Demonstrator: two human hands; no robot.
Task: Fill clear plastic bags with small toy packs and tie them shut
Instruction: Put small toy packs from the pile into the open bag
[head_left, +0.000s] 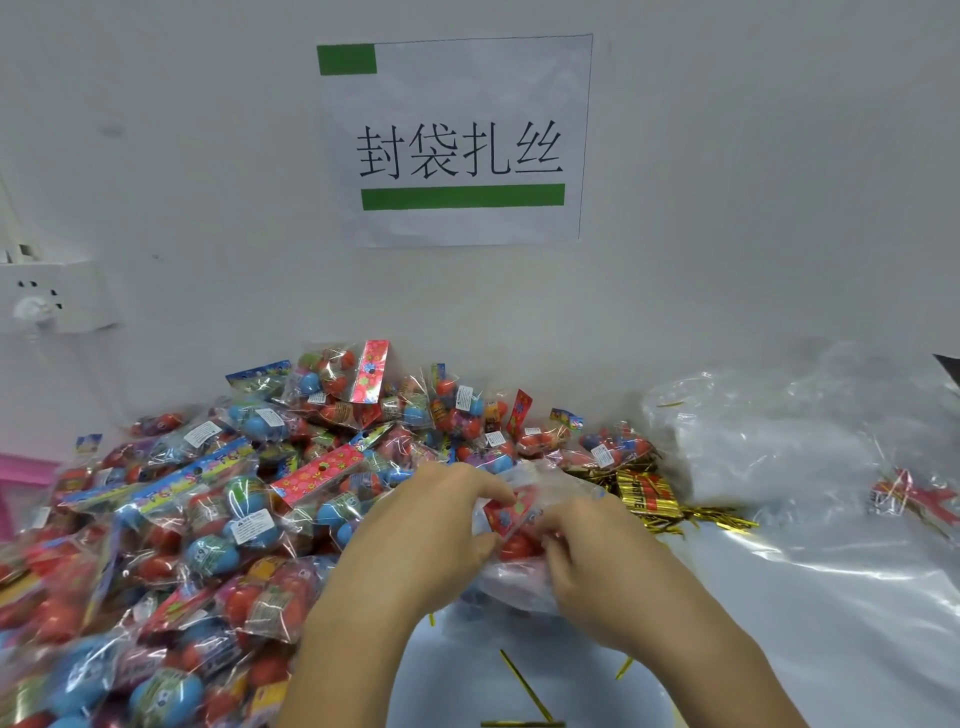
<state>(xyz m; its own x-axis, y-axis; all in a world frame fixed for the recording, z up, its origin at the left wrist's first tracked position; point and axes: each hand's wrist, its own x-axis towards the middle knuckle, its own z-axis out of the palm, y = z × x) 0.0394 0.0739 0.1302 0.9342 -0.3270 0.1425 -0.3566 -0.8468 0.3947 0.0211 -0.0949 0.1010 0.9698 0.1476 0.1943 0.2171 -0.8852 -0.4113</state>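
A large heap of small toy packs (218, 499), each with red and blue egg-shaped toys under a coloured header card, covers the left and middle of the table. Just right of the heap, both hands hold one clear plastic bag (519, 574) with a toy pack (511, 519) at its mouth. My left hand (431, 540) grips the bag's left side, fingers curled over the top. My right hand (597, 561) pinches the bag and pack from the right. The bag's lower part is hidden behind my hands.
Gold twist ties lie in a bundle (649, 499) behind my right hand, with loose ones (519, 680) on the table near me. A stack of empty clear bags (779, 452) lies at the right. A wall with a paper sign (457, 140) stands behind; a pink tray edge (21, 467) shows far left.
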